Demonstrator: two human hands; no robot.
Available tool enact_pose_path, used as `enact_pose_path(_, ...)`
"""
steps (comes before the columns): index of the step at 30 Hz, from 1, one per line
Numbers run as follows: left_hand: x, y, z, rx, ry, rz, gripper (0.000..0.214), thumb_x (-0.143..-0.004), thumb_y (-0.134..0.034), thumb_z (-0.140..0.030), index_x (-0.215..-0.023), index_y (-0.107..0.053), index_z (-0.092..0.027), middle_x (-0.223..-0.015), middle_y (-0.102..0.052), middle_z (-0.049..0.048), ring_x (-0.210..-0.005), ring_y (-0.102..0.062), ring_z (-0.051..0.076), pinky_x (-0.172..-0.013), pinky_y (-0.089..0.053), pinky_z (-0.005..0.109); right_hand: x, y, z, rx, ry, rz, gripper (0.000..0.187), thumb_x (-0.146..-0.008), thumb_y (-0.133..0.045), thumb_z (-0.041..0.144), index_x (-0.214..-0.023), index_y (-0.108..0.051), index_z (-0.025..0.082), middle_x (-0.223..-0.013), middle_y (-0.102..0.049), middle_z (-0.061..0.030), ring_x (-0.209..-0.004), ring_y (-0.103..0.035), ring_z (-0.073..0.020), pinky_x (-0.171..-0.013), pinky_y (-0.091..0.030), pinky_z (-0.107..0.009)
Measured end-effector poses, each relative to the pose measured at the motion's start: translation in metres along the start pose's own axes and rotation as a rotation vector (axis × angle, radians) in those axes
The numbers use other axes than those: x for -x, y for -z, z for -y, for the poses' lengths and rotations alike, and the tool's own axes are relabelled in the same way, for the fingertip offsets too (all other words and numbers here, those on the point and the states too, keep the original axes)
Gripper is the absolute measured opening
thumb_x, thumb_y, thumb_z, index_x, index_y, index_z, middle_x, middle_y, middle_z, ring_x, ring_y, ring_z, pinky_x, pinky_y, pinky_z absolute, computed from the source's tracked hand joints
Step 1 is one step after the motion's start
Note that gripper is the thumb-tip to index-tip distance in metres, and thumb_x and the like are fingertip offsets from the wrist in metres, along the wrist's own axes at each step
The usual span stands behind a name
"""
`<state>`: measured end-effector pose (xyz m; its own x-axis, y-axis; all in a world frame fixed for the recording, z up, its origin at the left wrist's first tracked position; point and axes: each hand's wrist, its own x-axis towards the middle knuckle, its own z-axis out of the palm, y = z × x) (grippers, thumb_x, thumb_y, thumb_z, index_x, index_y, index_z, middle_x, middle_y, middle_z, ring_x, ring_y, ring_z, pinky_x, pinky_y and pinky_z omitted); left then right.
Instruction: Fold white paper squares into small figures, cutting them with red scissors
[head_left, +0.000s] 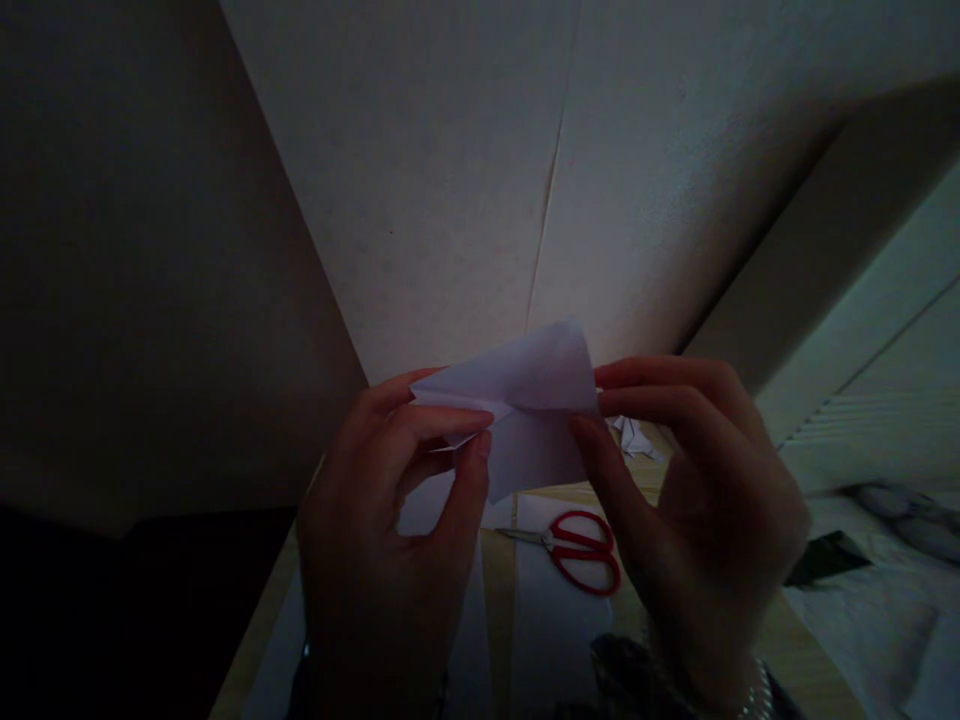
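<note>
I hold a folded white paper [529, 400] up in front of me with both hands. My left hand [390, 520] pinches its left corner between thumb and fingers. My right hand [690, 500] pinches its right edge, fingers closed on the sheet. The paper is creased into a roughly triangular shape with a flap folded across the left side. A beaded bracelet [754, 695] shows on my right wrist.
Red-handled scissors [577, 550] lie on white paper sheets [547, 620] on a wooden table [795, 640] below my hands. A small folded paper piece [634, 437] sits behind them. Pale walls [450, 180] meet in a corner ahead; the scene is dim.
</note>
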<state>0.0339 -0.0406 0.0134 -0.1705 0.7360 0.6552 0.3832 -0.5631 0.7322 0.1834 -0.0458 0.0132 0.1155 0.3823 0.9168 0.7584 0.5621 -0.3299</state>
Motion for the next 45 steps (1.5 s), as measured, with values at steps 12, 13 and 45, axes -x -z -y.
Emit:
enact_pose_path(12, 0.0001, 0.0011, -0.0010, 0.011, 0.014, -0.007, 0.016, -0.080, -0.071, -0.010, -0.079, -0.073, -0.026, -0.102, -0.069, -0.0044, -0.092, -0.069, 0.012, -0.076, -0.061, 0.016, -0.0014, -0.0014, 0.0007, 0.000, 0.083, -0.013, 0.015, -0.085, -0.072, 0.010, -0.088, -0.066, 0.023, -0.101, -0.072, -0.0040, -0.090, -0.068, -0.0239, -0.077, -0.051, -0.046)
enact_pose_path(13, 0.0000, 0.0011, -0.0010, 0.002, 0.018, -0.005, 0.016, -0.080, -0.071, -0.010, -0.079, -0.073, -0.026, -0.102, -0.069, -0.0045, -0.092, -0.070, 0.012, -0.075, -0.061, 0.016, -0.0014, -0.0016, 0.0005, -0.005, 0.091, -0.024, 0.015, -0.085, -0.073, 0.010, -0.088, -0.066, 0.023, -0.104, -0.072, -0.0047, -0.091, -0.068, -0.0237, -0.078, -0.052, -0.046)
enact_pose_path(45, -0.0049, 0.0035, -0.0044, -0.050, 0.025, 0.036, 0.016, -0.080, -0.071, -0.012, -0.077, -0.071, -0.027, -0.100, -0.070, -0.0037, -0.088, -0.071, 0.015, -0.074, -0.064, 0.026, -0.0021, 0.0050, -0.0002, -0.004, 0.141, 0.091, 0.010, -0.092, -0.065, 0.015, -0.094, -0.064, 0.025, -0.122, -0.070, -0.0020, -0.091, -0.062, -0.0205, -0.074, -0.055, -0.040)
